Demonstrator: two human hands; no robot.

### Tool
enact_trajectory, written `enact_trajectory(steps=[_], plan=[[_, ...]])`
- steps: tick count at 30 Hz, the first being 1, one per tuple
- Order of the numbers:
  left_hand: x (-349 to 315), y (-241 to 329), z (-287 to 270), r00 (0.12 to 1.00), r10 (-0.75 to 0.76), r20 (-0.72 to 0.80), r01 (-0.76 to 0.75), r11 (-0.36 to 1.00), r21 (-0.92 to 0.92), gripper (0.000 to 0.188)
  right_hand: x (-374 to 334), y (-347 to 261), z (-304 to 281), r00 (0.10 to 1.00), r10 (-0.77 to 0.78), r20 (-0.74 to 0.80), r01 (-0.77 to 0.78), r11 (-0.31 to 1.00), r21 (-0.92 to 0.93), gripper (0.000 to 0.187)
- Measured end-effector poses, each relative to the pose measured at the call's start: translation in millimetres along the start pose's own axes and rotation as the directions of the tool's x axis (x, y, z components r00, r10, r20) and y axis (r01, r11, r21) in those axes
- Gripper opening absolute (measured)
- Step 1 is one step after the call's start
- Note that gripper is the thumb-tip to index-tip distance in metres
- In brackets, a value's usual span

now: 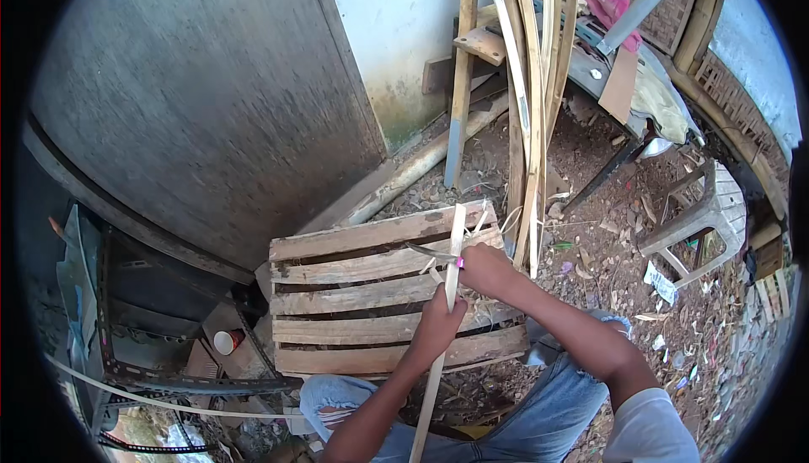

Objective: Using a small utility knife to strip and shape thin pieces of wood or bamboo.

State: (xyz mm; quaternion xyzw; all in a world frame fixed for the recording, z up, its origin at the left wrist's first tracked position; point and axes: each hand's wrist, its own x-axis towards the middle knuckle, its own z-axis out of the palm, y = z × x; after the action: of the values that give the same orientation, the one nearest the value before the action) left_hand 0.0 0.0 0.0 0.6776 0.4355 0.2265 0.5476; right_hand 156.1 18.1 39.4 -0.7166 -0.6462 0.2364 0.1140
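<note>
A long pale bamboo strip (458, 225) slants up from between my legs, over a low slatted wooden bench (337, 301). My left hand (436, 321) is wrapped round the strip at about its middle. Just above it and to the right, my right hand (485, 268) is closed round a knife (425, 251). The knife's blade points left and lies across the strip; a bit of pink shows by its handle, which the fingers mostly hide. Thin shavings curl off near the blade and lie on the slats.
Several long bamboo strips (531, 126) lean upright beyond the bench. To the right, a worn plastic stool (699, 219) stands on littered ground. At left are a dark metal rack (177, 379) and a paper cup (226, 342). A large board (211, 101) leans at far left.
</note>
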Motion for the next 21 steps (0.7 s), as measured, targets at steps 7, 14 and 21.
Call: enact_trajectory(steps=[7,14,21], plan=[[-1,-3,-5,1.000,-0.020,0.006,0.020,1.000,0.018,0.019,4,0,10,1.000,0.005,-0.027,-0.003,0.999,0.043,0.027],[0,-2,-5,1.000,-0.011,0.007,0.011,1.000,0.005,0.019,3,-2,7,1.000,-0.004,-0.003,0.005,0.999,0.033,0.024],[0,-3,-4,0.999,-0.042,0.018,0.042,0.999,0.017,0.019,3,2,11,0.999,-0.010,-0.036,0.011,0.999,0.050,0.028]])
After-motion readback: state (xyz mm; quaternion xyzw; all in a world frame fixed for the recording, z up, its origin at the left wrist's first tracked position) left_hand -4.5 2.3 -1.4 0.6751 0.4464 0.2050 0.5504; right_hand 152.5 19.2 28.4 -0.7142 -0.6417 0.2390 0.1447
